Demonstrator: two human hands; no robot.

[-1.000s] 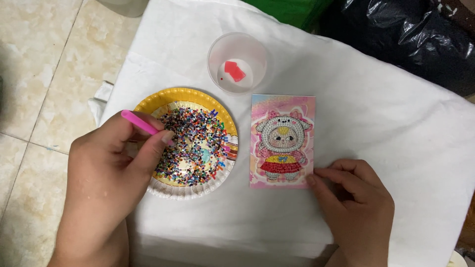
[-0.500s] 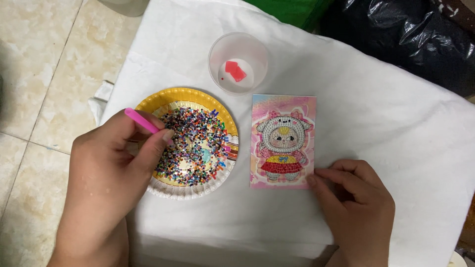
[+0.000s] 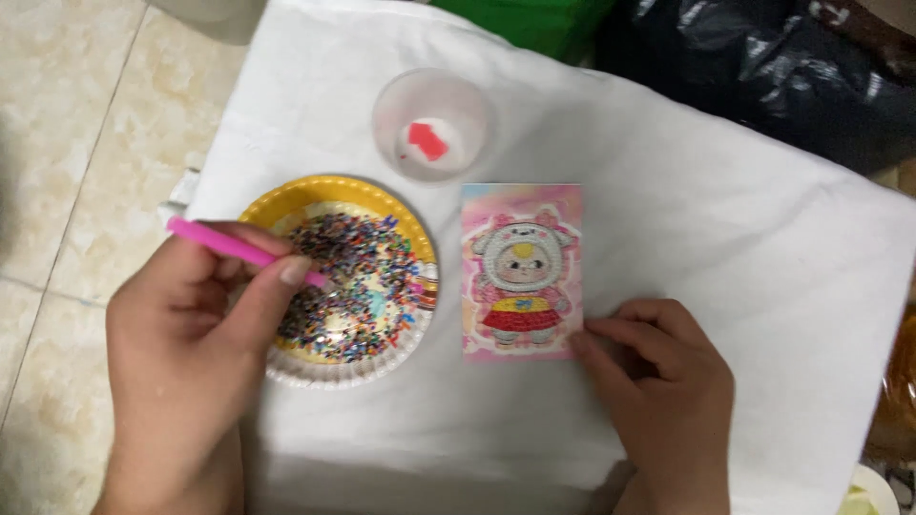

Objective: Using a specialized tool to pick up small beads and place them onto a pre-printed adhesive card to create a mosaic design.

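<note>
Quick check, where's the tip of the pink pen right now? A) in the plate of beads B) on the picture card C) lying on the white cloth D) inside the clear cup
A: the left hand holds the pink pen with its tip down among the mixed beads in the yellow paper plate, while the right hand rests on the corner of the picture card.

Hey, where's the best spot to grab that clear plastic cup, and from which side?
Grip the clear cup by its rim or outer wall, coming from above. It stands upright and open-topped on the white cloth, apart from the paper plate and picture card, so fingers probably fit around it.
</note>
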